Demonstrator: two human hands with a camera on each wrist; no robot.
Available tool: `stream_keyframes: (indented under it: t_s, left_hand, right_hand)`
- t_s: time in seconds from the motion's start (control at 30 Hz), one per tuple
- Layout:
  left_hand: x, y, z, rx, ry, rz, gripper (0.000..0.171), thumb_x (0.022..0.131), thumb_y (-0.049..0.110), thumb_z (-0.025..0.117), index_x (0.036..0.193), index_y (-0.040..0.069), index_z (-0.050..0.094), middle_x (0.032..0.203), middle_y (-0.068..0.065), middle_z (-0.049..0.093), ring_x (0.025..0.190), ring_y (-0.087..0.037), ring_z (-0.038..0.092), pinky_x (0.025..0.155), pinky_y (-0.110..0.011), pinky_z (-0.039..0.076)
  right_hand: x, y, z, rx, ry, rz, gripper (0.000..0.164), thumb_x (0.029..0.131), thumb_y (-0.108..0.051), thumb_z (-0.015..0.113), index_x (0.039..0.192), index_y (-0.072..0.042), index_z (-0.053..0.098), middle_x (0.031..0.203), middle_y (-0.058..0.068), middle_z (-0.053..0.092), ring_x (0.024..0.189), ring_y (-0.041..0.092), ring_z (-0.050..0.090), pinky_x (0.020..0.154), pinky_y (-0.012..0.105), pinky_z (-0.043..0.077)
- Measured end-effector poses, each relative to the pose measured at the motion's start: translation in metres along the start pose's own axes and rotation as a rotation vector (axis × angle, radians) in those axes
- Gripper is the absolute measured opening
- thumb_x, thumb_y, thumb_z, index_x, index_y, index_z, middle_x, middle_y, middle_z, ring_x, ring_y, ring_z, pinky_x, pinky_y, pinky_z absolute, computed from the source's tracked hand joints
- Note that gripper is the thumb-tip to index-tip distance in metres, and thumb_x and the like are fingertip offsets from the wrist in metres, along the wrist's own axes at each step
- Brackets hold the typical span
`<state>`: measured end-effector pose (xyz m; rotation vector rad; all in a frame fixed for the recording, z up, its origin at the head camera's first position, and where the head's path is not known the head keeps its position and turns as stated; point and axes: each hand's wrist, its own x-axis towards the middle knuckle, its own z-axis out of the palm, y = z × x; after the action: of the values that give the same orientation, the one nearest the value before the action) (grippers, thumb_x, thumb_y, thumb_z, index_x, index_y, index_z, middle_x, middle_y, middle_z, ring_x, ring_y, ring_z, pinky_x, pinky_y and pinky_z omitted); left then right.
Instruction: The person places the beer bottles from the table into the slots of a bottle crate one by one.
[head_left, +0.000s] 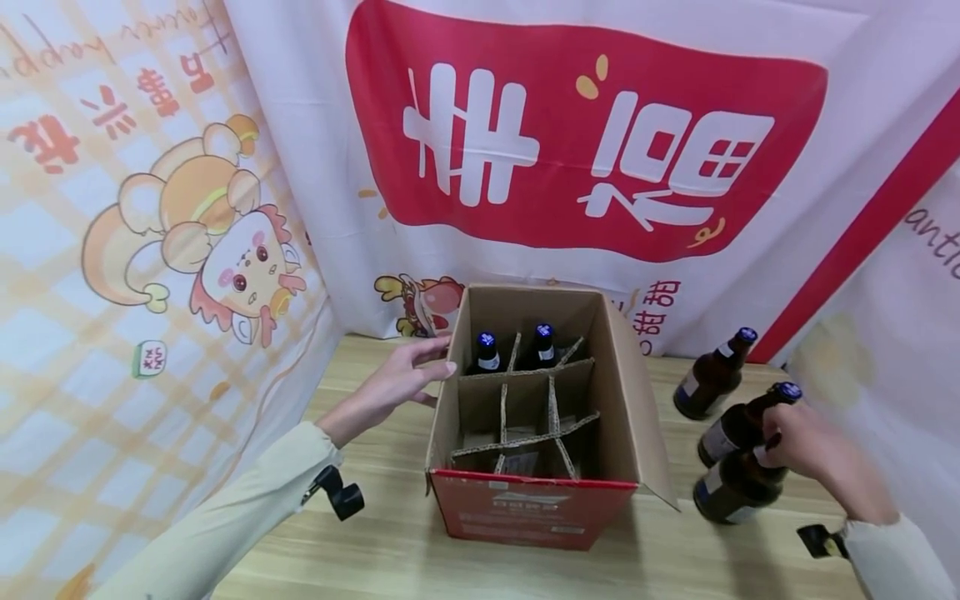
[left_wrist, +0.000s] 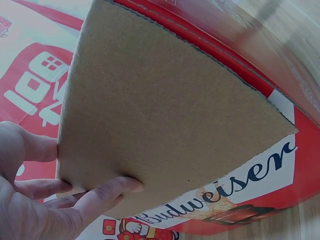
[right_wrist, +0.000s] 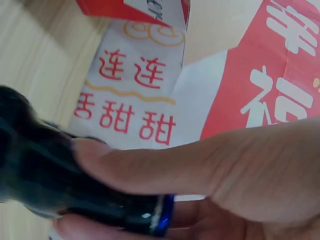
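Fingers of my right hand [head_left: 817, 450] pinch a bottle [head_left: 741, 488] by its neck — likely heavy, slick glass, best held there — left hand [head_left: 397, 379] spread against the box [head_left: 525, 518].

Over at centre, the carton [head_left: 532, 515] looks matt brown cardboard inside, smooth printed red outside; glossy dark glass bottles [head_left: 738, 490] at right, smooth wood-look tabletop [head_left: 360, 550] below, creased cloth [head_left: 562, 125] above.

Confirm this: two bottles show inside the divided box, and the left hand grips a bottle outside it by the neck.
No: the right hand grips the outside bottle by the neck, as the head view shows; the left hand touches the box. Two bottles do show inside.
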<state>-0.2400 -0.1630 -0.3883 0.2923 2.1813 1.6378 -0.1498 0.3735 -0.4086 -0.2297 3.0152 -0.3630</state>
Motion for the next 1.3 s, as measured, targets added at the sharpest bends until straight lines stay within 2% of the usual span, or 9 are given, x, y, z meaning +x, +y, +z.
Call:
stream_keyframes:
  t_s: [0.2,0.3,0.43,0.57,0.63,0.73,0.83,1.0,1.3]
  left_hand:
    - [-0.001,0.001,0.002,0.0,0.006,-0.002,0.065,0.105,0.015,0.061,0.163,0.005,0.033,0.172,-0.016,0.027,0.134,-0.046,0.055,0.085,-0.044,0.067]
    - [-0.001,0.001,0.002,0.0,0.013,-0.006,0.066,0.104,0.016,0.061,0.163,0.004,0.033,0.171,-0.018,0.028,0.134,-0.046,0.056,0.085,-0.044,0.067]
    - [0.0,0.0,0.001,0.003,0.021,-0.008,0.066,0.104,0.016,0.062,0.163,0.005,0.034,0.171,-0.018,0.028,0.134,-0.045,0.056,0.085,-0.043,0.067]
    - [0.0,0.001,0.001,0.014,0.024,-0.006,0.066,0.104,0.018,0.062,0.163,0.007,0.034,0.171,-0.016,0.027,0.135,-0.045,0.055,0.086,-0.043,0.067]
    - [-0.001,0.002,0.002,0.023,0.023,-0.007,0.066,0.104,0.018,0.062,0.163,0.007,0.034,0.172,-0.015,0.027,0.136,-0.045,0.054,0.087,-0.043,0.067]
    - [-0.002,0.002,0.003,0.029,0.019,-0.007,0.066,0.104,0.019,0.062,0.163,0.008,0.034,0.172,-0.013,0.026,0.137,-0.045,0.053,0.087,-0.044,0.066]
    - [-0.003,0.003,0.003,0.026,0.014,-0.011,0.067,0.104,0.019,0.062,0.163,0.008,0.034,0.173,-0.013,0.025,0.137,-0.045,0.053,0.087,-0.044,0.066]
    - [-0.002,0.002,0.002,0.018,0.012,-0.008,0.066,0.105,0.018,0.061,0.164,0.008,0.033,0.173,-0.014,0.025,0.136,-0.045,0.054,0.086,-0.043,0.067]
    - [-0.002,0.001,0.001,0.014,0.007,-0.008,0.066,0.104,0.019,0.062,0.164,0.009,0.034,0.172,-0.014,0.027,0.137,-0.045,0.054,0.086,-0.043,0.067]
  right_hand:
    - [0.005,-0.012,0.014,0.086,0.14,0.051,0.033,0.08,-0.015,0.088,0.093,0.001,0.063,0.081,0.01,0.065,0.071,0.024,0.053,0.058,0.035,0.044]
    - [0.011,-0.023,0.027,0.162,0.22,0.124,0.043,0.086,-0.022,0.086,0.107,0.005,0.061,0.086,0.022,0.069,0.069,0.028,0.059,0.055,0.036,0.047]
    - [0.025,-0.031,0.056,0.355,0.398,0.194,0.052,0.091,-0.03,0.084,0.123,0.007,0.064,0.104,0.031,0.074,0.08,0.02,0.071,0.06,0.025,0.055]
    - [0.049,-0.032,0.091,0.624,0.612,0.206,0.044,0.091,-0.023,0.084,0.127,-0.003,0.069,0.103,-0.001,0.078,0.086,-0.009,0.063,0.071,0.004,0.048]
    - [0.061,-0.036,0.105,0.733,0.709,0.193,0.04,0.092,-0.017,0.083,0.128,-0.004,0.07,0.101,-0.013,0.074,0.087,-0.013,0.061,0.076,0.002,0.047]
    - [0.07,-0.049,0.114,0.84,0.8,0.129,0.034,0.093,-0.007,0.079,0.124,0.001,0.07,0.103,-0.006,0.074,0.09,-0.007,0.065,0.079,0.003,0.051]
    - [0.072,-0.06,0.112,0.842,0.842,0.067,0.027,0.093,-0.002,0.078,0.118,0.005,0.072,0.102,0.011,0.076,0.089,-0.007,0.068,0.078,0.004,0.053]
    - [0.078,-0.06,0.11,0.805,0.868,0.061,0.019,0.091,-0.001,0.079,0.109,0.004,0.076,0.095,0.015,0.078,0.082,-0.011,0.066,0.075,0.002,0.051]
    - [0.085,-0.048,0.102,0.799,0.853,0.198,0.02,0.091,-0.02,0.084,0.094,-0.002,0.075,0.071,-0.015,0.069,0.065,-0.008,0.059,0.065,0.006,0.046]
